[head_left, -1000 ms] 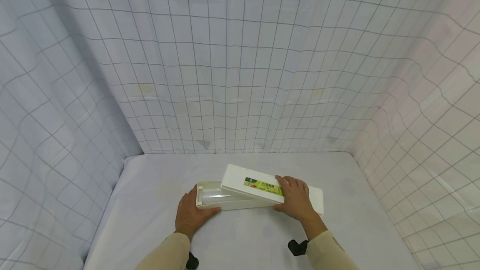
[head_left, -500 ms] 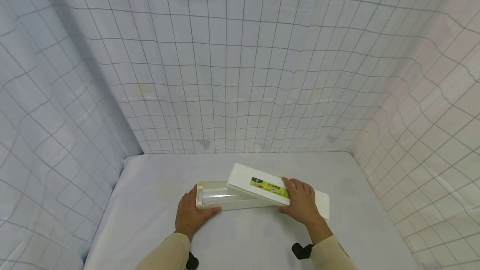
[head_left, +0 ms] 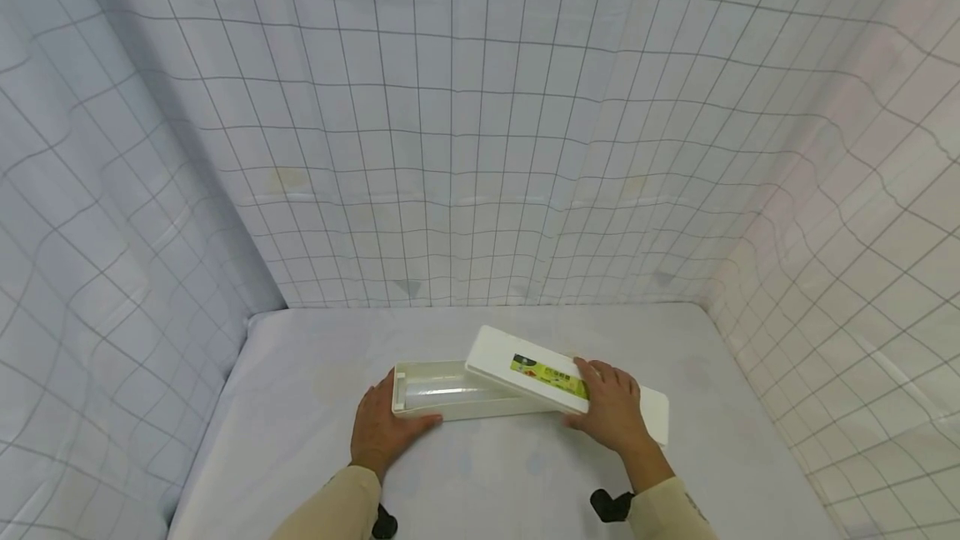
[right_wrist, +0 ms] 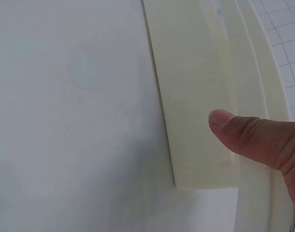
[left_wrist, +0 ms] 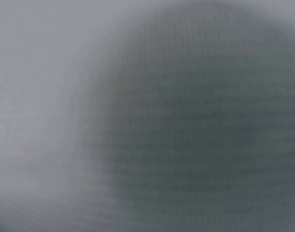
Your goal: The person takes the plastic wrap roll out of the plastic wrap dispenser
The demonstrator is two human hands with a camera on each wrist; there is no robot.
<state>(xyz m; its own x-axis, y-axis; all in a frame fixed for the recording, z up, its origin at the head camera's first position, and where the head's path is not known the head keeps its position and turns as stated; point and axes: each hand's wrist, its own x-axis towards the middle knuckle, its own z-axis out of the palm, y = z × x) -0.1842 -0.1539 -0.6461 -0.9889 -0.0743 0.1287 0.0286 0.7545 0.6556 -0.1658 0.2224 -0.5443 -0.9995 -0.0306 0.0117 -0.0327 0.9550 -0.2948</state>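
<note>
A long white plastic box (head_left: 487, 409) lies on the table in the head view, with a shiny translucent roll (head_left: 438, 390), like cling film, in its uncovered left part. My left hand (head_left: 378, 427) grips the box's left end, thumb along the front wall. Across the box's right part, at a slant, sits its white lid (head_left: 491, 357) with a yellow-green label (head_left: 550, 376). Fingers over the far edge and thumb at the near side, my right hand (head_left: 611, 411) grips the lid. The right wrist view shows the thumb (right_wrist: 249, 137) before the box wall (right_wrist: 193, 106).
White cloth covers the table (head_left: 495, 486). Grid-patterned curtains (head_left: 480, 148) stand behind and on both sides. Black wrist mounts (head_left: 611, 507) show under the sleeves. The left wrist view is a dark blur.
My right hand has moved the lid to the right and slightly nearer, uncovering more of the roll. The left hand and the box have stayed in place.
</note>
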